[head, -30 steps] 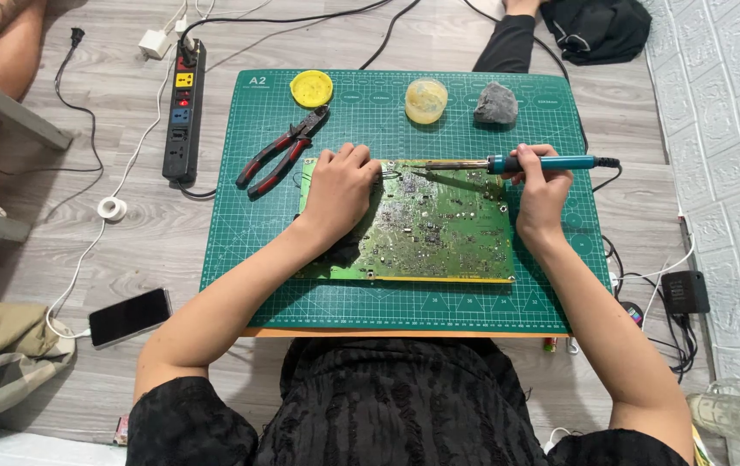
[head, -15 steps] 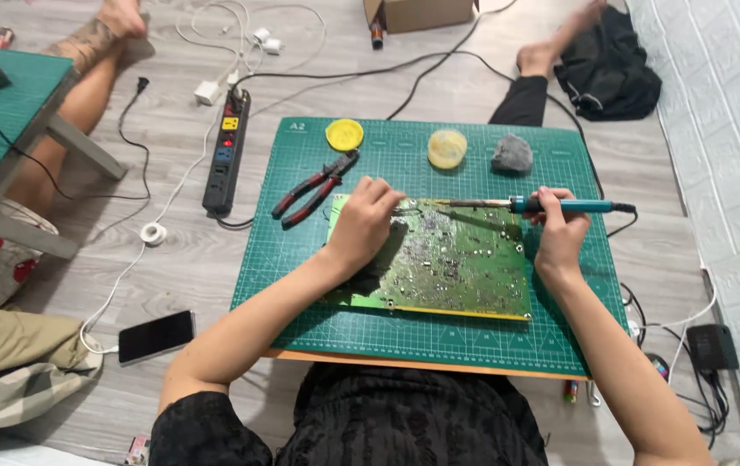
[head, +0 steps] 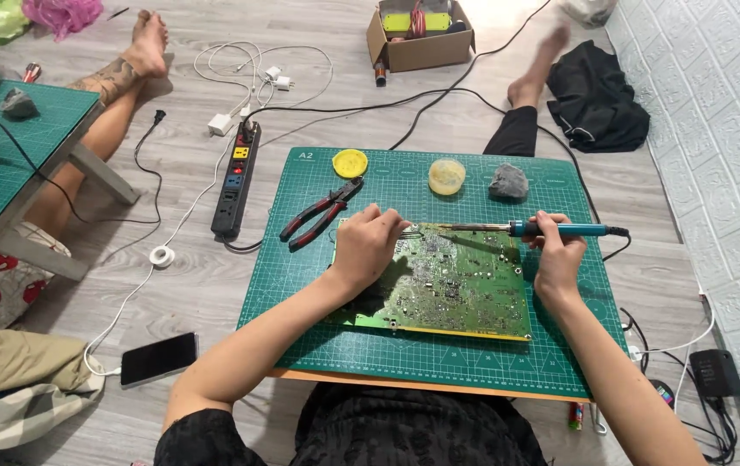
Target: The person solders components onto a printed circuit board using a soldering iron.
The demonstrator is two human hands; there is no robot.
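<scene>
Fingers of the right hand [head: 557,259] curl tight around the blue handle of a soldering iron [head: 525,229], which lies level with its tip reaching left over the top edge of the green circuit board [head: 448,285]. The left hand [head: 368,246] rests on the board's upper left corner, fingers bent close together and pinching small tweezers [head: 411,229] near the iron's tip. The board lies flat on the green cutting mat [head: 439,358], with red-handled pliers [head: 320,212] just beside it.

1. Green cutting mat [head: 474,362] covers a low table.
2. Circuit board [head: 461,289] lies at the mat's centre.
3. Behind the board: pliers [head: 318,216], yellow lid [head: 350,162], yellow tub [head: 446,176], grey lump [head: 508,182].
</scene>
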